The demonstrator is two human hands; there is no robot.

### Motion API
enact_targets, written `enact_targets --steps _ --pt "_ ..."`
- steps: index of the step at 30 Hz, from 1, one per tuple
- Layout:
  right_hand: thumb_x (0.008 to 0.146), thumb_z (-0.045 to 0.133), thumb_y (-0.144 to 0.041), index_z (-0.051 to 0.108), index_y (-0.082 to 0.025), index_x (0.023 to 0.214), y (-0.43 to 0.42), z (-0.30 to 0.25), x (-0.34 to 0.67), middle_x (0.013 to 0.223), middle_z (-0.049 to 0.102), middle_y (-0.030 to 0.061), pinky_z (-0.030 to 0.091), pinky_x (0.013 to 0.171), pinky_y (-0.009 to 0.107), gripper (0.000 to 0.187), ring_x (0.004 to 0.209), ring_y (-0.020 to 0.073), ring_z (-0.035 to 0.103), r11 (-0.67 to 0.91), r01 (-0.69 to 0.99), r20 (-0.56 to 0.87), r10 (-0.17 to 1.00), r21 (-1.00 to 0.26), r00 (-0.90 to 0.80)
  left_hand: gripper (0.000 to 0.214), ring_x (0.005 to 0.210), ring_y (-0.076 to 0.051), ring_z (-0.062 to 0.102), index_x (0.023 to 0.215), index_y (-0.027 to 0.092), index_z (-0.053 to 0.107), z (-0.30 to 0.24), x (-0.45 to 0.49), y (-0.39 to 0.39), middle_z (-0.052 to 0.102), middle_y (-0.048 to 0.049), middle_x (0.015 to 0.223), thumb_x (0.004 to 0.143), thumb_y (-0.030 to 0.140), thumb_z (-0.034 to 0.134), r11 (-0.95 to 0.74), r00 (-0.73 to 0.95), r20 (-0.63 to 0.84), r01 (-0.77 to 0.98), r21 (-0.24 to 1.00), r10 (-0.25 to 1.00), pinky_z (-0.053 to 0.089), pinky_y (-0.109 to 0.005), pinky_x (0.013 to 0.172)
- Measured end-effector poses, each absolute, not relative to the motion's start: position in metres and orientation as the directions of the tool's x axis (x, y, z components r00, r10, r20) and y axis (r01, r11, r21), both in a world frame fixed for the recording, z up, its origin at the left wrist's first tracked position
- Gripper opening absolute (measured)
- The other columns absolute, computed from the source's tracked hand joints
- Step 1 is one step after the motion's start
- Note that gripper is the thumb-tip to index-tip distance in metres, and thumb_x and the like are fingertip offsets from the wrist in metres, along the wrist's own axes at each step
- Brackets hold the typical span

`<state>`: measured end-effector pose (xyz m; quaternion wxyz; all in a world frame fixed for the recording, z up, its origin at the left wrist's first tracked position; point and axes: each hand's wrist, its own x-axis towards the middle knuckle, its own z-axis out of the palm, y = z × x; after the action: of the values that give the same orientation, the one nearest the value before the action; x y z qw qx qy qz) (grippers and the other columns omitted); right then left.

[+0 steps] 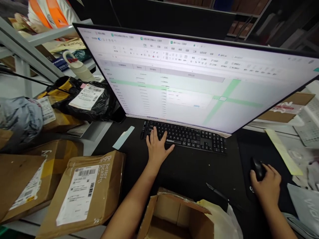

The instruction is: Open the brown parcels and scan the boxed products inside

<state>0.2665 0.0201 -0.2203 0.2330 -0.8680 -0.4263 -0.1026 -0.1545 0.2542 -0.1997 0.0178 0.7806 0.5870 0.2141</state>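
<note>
My left hand [157, 146] rests on the left part of a black keyboard [194, 138], its fingers spread over the keys. At the right my right hand [267, 182] is wrapped round a black computer mouse [258, 168] on a dark mouse pad [251, 146]. Behind the keyboard stands a large monitor [189, 83] showing a spreadsheet with a small dialog box and green highlighted bands. An opened cardboard box [169, 212] sits below my left hand, near the desk's front edge.
Taped, labelled cardboard parcels [82, 192] lie at the left, with a black plastic-wrapped parcel [87, 98] behind them. A craft knife [219, 192] lies right of the open box. A yellow paper strip [284, 151] borders the mouse pad. A person in an orange vest [53, 13] is at the far left.
</note>
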Motion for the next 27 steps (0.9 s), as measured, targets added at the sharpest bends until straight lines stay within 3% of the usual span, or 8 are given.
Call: enact_targets --steps 14,18,21,24,27 --pt "0.081 0.056 -0.058 0.058 -0.015 0.134 0.014 -0.230 0.275 0.140 0.053 0.0210 0.049 0.098 0.056 0.069 0.132 0.0404 0.049 -0.489 0.822 0.426 0.703 -0.292 0.570 0.055 0.142 -0.038 0.041 0.140 0.021 0.059 -0.200 -0.157 0.255 0.044 -0.0203 0.153 0.093 0.050 0.059 -0.327 0.240 0.327 0.913 0.245 0.914 0.027 -0.061 0.119" --pt "0.085 0.052 -0.052 0.061 -0.009 0.128 0.020 -0.212 0.261 0.138 0.053 0.0261 0.040 0.107 0.064 0.062 0.132 0.0444 0.048 -0.433 0.868 0.537 0.686 -0.242 0.491 0.041 0.134 -0.036 0.048 0.130 0.018 0.066 -0.201 -0.161 0.264 0.056 -0.0178 0.143 0.095 0.038 0.058 -0.326 0.197 0.381 0.892 0.313 0.904 0.032 -0.058 0.117" --pt "0.091 0.051 -0.043 0.062 -0.010 0.126 0.050 -0.186 0.217 0.131 0.058 0.0244 0.041 0.106 0.063 0.049 0.127 0.0408 0.053 -0.289 0.929 0.554 0.747 -0.229 0.369 0.031 0.126 -0.034 0.053 0.120 0.017 0.070 -0.203 -0.163 0.273 0.063 -0.0156 0.132 0.094 0.028 0.058 -0.328 0.156 0.420 0.866 0.378 0.894 0.039 -0.053 0.113" --pt "0.094 0.051 -0.037 0.056 -0.015 0.132 0.102 -0.166 0.150 0.130 0.059 0.0186 0.046 0.106 0.053 0.044 0.124 0.0313 0.056 0.016 0.963 0.413 0.905 -0.269 0.101 0.027 0.124 -0.034 0.053 0.115 0.017 0.071 -0.208 -0.163 0.278 0.064 -0.0148 0.128 0.092 0.025 0.060 -0.341 0.119 0.463 0.835 0.432 0.878 0.040 -0.052 0.113" --pt "0.097 0.048 -0.035 0.049 -0.013 0.140 0.157 -0.167 0.090 0.141 0.054 0.0177 0.043 0.111 0.048 0.048 0.131 0.0292 0.050 0.156 0.955 0.283 0.956 -0.253 -0.081 0.027 0.126 -0.032 0.054 0.115 0.015 0.070 -0.211 -0.163 0.277 0.065 -0.0145 0.128 0.091 0.023 0.059 -0.403 0.149 0.496 0.792 0.458 0.855 0.036 -0.051 0.117"
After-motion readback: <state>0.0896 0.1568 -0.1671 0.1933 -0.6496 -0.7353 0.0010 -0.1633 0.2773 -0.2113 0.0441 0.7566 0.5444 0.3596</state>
